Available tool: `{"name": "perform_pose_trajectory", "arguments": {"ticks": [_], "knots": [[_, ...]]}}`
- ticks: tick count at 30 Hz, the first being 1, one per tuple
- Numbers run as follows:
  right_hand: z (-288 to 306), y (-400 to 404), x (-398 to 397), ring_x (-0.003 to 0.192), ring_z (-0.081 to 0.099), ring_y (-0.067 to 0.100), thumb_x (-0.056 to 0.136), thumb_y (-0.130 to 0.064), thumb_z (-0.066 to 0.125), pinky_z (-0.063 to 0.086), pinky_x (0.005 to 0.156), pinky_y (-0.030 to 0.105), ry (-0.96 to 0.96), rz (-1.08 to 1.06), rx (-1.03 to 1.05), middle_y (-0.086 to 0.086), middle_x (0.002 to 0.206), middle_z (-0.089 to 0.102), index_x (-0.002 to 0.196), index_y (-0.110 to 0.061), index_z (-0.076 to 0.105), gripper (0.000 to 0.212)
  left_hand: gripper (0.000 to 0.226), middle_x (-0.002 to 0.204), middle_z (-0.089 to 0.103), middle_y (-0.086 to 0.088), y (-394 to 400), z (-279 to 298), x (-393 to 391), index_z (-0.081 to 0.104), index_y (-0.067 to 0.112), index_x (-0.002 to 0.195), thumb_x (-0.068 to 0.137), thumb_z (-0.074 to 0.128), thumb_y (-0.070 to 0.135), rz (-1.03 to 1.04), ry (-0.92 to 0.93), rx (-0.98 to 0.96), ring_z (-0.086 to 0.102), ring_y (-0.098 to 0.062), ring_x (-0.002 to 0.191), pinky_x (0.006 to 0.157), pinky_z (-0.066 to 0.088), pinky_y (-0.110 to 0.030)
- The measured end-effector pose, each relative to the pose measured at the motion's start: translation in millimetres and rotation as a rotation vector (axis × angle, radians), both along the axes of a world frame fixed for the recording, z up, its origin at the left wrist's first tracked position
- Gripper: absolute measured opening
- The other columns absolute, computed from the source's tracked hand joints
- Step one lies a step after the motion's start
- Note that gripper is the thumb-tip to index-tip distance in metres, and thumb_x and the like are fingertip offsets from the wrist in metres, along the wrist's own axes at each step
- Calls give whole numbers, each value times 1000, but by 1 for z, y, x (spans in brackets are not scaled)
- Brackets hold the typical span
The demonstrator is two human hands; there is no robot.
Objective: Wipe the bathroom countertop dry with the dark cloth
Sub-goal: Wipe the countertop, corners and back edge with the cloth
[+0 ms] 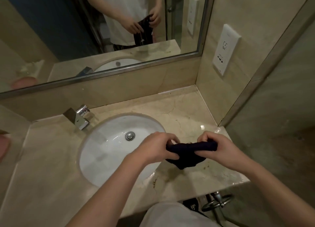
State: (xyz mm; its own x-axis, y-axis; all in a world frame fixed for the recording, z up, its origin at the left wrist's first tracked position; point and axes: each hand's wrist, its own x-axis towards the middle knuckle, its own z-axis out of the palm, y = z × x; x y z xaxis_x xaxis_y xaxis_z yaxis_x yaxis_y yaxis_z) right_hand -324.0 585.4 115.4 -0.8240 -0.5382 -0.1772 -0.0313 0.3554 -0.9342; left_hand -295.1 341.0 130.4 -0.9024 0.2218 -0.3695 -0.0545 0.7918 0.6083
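In the head view, the dark cloth [189, 152] is held bunched above the wet marble tabletop [184, 121], just right of the sink [109, 141]. It is pinched by the left hand [156, 148] and the right hand [219, 150], each grip curled round one end.

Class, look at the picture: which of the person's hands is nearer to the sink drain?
Left. The left hand grips the dark cloth just right of the drain; the right hand holds its far end, over the countertop.

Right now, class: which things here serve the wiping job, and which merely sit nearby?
Job: dark bunched cloth, left hand, right hand, beige marble countertop.
Nearby: white oval basin, chrome tap, white wall socket, mirror.
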Motion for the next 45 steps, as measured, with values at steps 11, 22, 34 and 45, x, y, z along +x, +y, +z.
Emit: {"name": "perform_pose_trajectory", "arguments": {"ticks": [11,22,34,45], "knots": [[-7,40,-13,86,73,23,87,-18,77,59,78,35,-328,101,200,-2,103,71,111,-29,62,30,30,93,71,3,10,-43,5,59,27,97,81,82,36,120,-263,457,67,-13,75,68,55,-27],[-156,28,20,135,45,32,87,-19,74,43,110,46,398,-75,684,10,147,48,139,-11,55,56,48,143,45,8,53,-165,26,50,22,143,96,56,13,485,108,100,34,-2,129,117,29,-24],[-213,-36,-37,151,26,29,96,-55,49,17,123,51,644,222,705,7,162,32,155,-30,35,66,34,129,57,19,68,-214,-5,51,30,135,108,32,29,1043,110,67,54,-1,116,97,38,-20],[-214,-60,-109,154,17,30,97,-64,41,13,123,55,759,308,746,3,165,25,157,-24,32,73,43,126,60,16,73,-220,-11,50,31,137,103,24,37,1078,136,-19,57,-7,115,91,43,-25]]}}
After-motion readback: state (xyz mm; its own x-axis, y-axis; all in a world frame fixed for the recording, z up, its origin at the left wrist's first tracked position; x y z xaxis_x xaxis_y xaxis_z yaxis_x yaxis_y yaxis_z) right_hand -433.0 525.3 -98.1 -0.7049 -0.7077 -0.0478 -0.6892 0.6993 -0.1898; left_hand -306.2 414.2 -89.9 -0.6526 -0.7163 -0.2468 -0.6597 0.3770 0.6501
